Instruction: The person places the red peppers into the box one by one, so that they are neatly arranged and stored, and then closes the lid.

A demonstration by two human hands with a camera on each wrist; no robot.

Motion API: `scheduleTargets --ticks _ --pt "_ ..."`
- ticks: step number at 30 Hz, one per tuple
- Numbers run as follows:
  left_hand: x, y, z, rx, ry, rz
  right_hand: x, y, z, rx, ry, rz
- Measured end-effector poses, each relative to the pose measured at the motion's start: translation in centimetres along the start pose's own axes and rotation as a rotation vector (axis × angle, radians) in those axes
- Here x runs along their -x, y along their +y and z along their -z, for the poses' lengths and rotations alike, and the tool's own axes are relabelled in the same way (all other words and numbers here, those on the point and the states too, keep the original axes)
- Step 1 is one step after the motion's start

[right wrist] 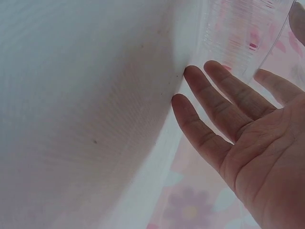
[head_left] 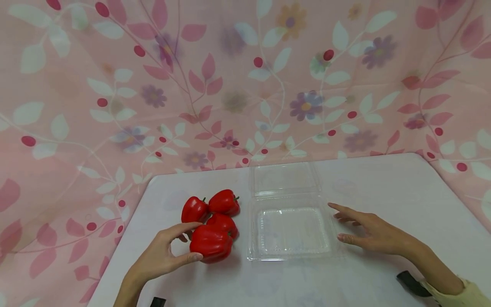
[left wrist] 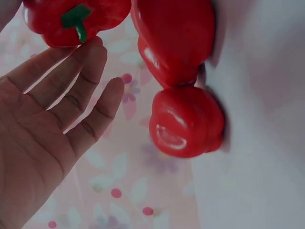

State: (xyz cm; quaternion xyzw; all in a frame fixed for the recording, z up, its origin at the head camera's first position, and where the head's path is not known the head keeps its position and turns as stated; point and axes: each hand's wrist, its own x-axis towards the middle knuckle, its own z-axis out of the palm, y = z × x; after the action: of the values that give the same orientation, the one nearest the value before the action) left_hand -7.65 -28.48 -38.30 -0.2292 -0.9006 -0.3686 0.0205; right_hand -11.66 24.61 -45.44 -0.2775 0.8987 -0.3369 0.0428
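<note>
Holding the front red pepper [head_left: 211, 244] in the left grip [head_left: 163, 252], beside other peppers [head_left: 225, 203], with the right grip [head_left: 374, 231] spread wide. Probably light, stiff and slippery (glossy skin); best pinched across the flanks, clear of the stem [left wrist: 75, 18].

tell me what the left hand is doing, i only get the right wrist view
Observer: The left hand grips a red pepper between thumb and fingers.
Operator: any more like it around
Observer: Yes, in the head view three more red peppers sit to the left of the clear container.
</note>
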Motion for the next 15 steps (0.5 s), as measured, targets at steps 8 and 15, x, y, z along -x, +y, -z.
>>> scheduleTargets --ticks 8,15 --pt "-1.3 0.8 -1.4 0.012 0.025 -0.056 0.0 -0.1 0.1 -0.007 -0.001 -0.003" --pt "-2.3 1.9 -2.6 -0.010 0.036 -0.064 -0.1 -0.2 0.1 -0.007 -0.004 0.002"
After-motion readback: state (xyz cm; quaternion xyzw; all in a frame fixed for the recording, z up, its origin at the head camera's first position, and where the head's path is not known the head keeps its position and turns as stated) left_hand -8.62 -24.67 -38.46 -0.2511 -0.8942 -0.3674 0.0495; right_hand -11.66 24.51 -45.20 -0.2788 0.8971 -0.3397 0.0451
